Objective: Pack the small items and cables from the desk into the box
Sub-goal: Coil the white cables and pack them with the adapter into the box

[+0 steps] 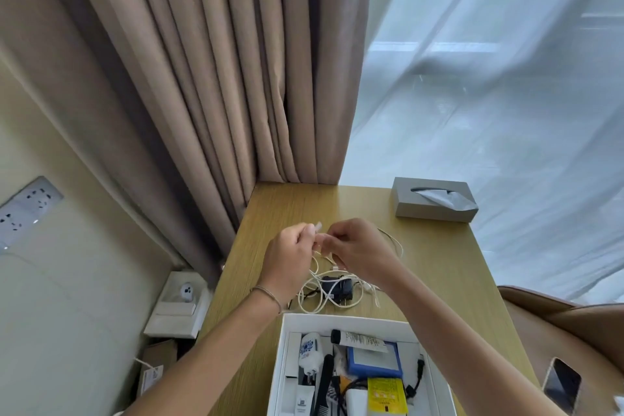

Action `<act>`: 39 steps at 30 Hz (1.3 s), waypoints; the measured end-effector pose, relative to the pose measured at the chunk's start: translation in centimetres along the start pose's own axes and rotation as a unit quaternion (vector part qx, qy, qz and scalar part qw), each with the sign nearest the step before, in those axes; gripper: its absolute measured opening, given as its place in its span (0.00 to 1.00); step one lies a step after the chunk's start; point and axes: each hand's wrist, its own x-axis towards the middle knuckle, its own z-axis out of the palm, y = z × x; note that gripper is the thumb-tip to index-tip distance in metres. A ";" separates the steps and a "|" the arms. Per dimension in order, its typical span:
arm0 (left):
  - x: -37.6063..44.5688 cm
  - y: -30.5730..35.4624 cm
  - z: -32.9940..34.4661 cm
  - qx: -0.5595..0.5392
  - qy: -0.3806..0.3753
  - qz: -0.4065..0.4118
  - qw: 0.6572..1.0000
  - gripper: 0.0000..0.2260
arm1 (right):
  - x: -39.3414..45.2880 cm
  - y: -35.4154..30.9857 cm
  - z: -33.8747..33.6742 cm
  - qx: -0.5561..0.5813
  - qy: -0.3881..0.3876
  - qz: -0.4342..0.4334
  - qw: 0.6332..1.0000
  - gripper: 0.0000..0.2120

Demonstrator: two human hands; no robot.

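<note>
Nearest the camera, an open white box sits on the wooden desk and already holds several things: a yellow packet with red print too small to read, a blue-edged flat case, a white tube with a black cap and lines of tiny unreadable text, a white bottle with a blue pattern on its label, a black comb and a black cable along the right side. At the right edge of the desk lies a phone, screen up. Just beyond the box a black charger rests among loose loops of white cable on the desk. Above that tangle both hands are raised and close together: the left hand has its fingers curled, pinching the white plug end of the cable, and the right hand is curled beside it, pinching the same cable just below the plug; the cord hangs from them down to the loops. A thin bracelet circles the left wrist. Farther back on the right stands a grey tissue box with a tissue poking out. Behind the desk hang beige curtains and a sheer white curtain. Down the left wall are a socket panel and white cartons on the floor.
</note>
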 end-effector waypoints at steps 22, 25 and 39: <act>1.0 -0.9 -3.5 -0.306 -0.009 -0.003 0.952 0.12 | -4.6 3.9 -4.1 -0.108 -0.081 0.052 0.989 0.11; -0.6 0.7 -0.5 -0.140 -0.047 0.070 0.987 0.11 | -4.8 1.5 -2.1 -0.125 -0.102 -0.001 0.987 0.10; -1.8 -1.9 -2.6 -0.464 -0.339 -0.173 0.800 0.21 | -5.2 5.2 -4.8 0.039 0.021 0.033 0.998 0.12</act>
